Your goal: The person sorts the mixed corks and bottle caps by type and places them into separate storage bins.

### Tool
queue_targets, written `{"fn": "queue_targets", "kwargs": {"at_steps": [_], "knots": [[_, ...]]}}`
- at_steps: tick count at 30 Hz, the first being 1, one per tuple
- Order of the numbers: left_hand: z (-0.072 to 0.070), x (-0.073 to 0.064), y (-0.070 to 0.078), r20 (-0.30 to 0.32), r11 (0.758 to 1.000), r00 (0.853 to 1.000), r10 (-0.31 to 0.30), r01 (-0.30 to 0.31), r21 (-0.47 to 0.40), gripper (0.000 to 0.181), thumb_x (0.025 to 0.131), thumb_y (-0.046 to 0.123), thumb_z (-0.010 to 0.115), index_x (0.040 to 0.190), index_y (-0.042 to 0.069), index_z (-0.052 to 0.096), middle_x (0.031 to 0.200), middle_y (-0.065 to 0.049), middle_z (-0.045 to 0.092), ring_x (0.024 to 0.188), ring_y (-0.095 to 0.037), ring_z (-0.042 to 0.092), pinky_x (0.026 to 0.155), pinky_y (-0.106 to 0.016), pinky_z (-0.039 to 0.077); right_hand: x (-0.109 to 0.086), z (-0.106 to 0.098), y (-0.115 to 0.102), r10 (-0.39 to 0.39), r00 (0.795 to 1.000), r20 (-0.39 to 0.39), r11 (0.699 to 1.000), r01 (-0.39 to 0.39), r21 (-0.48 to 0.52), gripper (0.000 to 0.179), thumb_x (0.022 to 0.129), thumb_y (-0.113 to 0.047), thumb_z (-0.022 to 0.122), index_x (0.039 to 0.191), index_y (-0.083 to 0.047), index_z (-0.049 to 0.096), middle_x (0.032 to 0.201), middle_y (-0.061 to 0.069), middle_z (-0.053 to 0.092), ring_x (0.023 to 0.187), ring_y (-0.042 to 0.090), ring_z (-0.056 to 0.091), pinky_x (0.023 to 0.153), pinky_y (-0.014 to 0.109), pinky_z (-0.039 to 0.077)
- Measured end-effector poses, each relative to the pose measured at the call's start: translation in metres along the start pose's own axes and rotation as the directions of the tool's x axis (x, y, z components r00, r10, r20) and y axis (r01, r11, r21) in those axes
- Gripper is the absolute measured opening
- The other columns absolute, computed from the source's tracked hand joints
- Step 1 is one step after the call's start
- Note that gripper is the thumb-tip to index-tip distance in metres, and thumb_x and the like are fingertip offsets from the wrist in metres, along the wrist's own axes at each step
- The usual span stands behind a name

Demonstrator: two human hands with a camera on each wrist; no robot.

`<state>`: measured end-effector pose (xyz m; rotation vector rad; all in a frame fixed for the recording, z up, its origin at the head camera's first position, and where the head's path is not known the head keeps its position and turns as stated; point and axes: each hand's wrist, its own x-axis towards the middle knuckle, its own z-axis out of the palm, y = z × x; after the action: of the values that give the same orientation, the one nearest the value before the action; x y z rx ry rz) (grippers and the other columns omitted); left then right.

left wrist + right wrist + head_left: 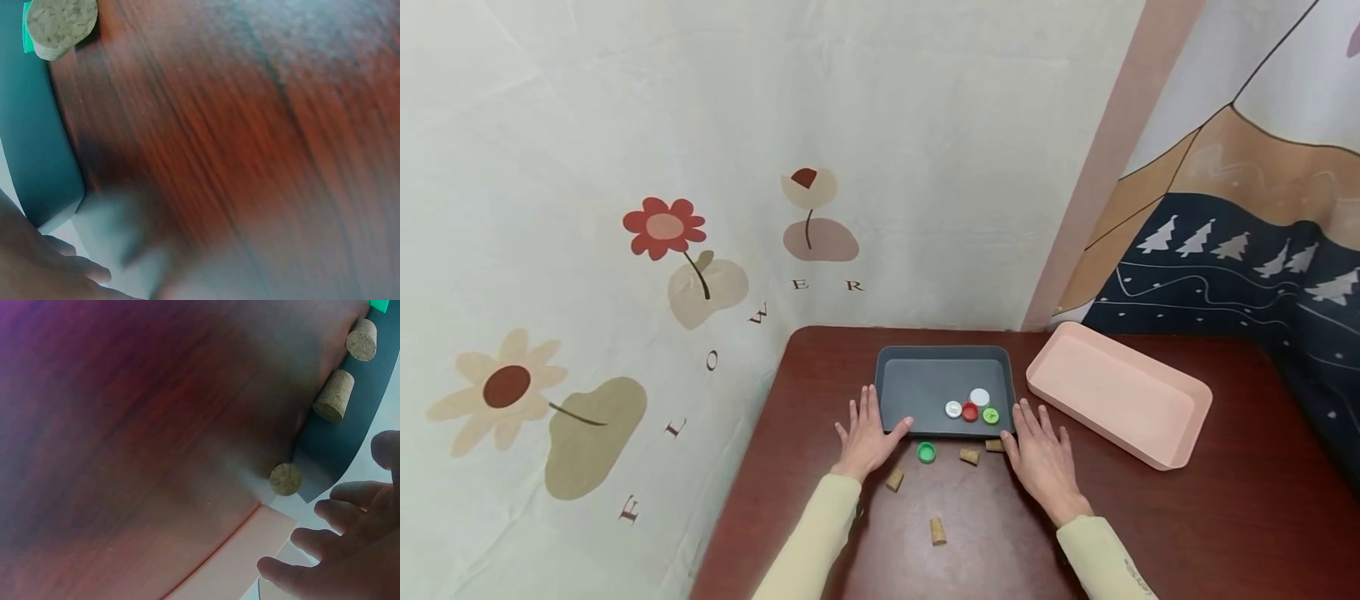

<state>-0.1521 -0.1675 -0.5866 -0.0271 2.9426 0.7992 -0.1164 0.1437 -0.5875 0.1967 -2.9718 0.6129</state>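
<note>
As head view had it, left hand (865, 437) and right hand (1047, 468), fingers spread, flanked the grey tray (917, 387) on the table (1007, 550), four discs (970, 412) inside. Left wrist: one cork (62, 25) sat near tray. Right wrist: three corks (334, 395).

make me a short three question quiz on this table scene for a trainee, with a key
1. How many round pieces lie in the gray tray?
2. What color is the round cap lying just outside that tray, on the side nearest the person? a) white b) red c) green
3. True or false: the right hand is nearer the pink tray than the left hand is.

Key:
1. Four: two white, one red, one green.
2. c
3. True.
</note>
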Motion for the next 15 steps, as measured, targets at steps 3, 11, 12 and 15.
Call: {"fn": "queue_targets", "kwargs": {"at_steps": [3, 11, 12, 15], "knots": [[-0.001, -0.001, -0.002, -0.018, 1.000, 1.000, 0.021, -0.021, 0.008, 0.110, 0.092, 0.077, 0.051, 0.167, 0.007, 0.011, 0.173, -0.015, 0.011, 0.156, -0.045, 0.011, 0.112, -0.080, 0.010, 0.004, 0.000, 0.001, 0.004, 1.000, 0.012, 1.000, -0.003, -0.007, 0.062, 0.106, -0.034, 0.056, 0.154, 0.003, 0.043, 0.163, 0.023, 0.036, 0.149, 0.048, 0.030, 0.111, 0.075, 0.025], [-0.007, -0.018, -0.007, -0.085, 0.991, 0.989, 0.123, -0.119, 0.060, 0.106, 0.092, 0.075, 0.053, 0.167, 0.010, 0.015, 0.173, -0.012, 0.016, 0.157, -0.041, 0.016, 0.117, -0.073, 0.016, 0.009, 0.002, 0.003, 0.025, 0.997, 0.068, 0.999, -0.023, -0.025, 0.064, 0.105, -0.034, 0.057, 0.154, 0.005, 0.042, 0.163, 0.025, 0.034, 0.150, 0.049, 0.027, 0.112, 0.076, 0.023], [-0.008, -0.021, -0.007, -0.096, 0.989, 0.985, 0.142, -0.136, 0.066, 0.105, 0.093, 0.074, 0.054, 0.167, 0.010, 0.017, 0.172, -0.011, 0.017, 0.157, -0.041, 0.017, 0.117, -0.072, 0.017, 0.009, 0.002, 0.003, 0.025, 0.997, 0.070, 0.999, -0.023, -0.024, 0.065, 0.105, -0.034, 0.057, 0.154, 0.005, 0.041, 0.163, 0.025, 0.034, 0.150, 0.049, 0.027, 0.112, 0.076, 0.023], [-0.010, -0.030, -0.007, -0.127, 0.979, 0.973, 0.192, -0.180, 0.099, 0.101, 0.093, 0.071, 0.056, 0.166, 0.009, 0.022, 0.172, -0.010, 0.020, 0.156, -0.038, 0.019, 0.118, -0.069, 0.021, 0.009, 0.003, 0.002, 0.022, 0.997, 0.070, 1.000, -0.021, -0.021, 0.065, 0.105, -0.034, 0.057, 0.154, 0.005, 0.041, 0.163, 0.025, 0.034, 0.151, 0.049, 0.027, 0.112, 0.076, 0.023]]}}
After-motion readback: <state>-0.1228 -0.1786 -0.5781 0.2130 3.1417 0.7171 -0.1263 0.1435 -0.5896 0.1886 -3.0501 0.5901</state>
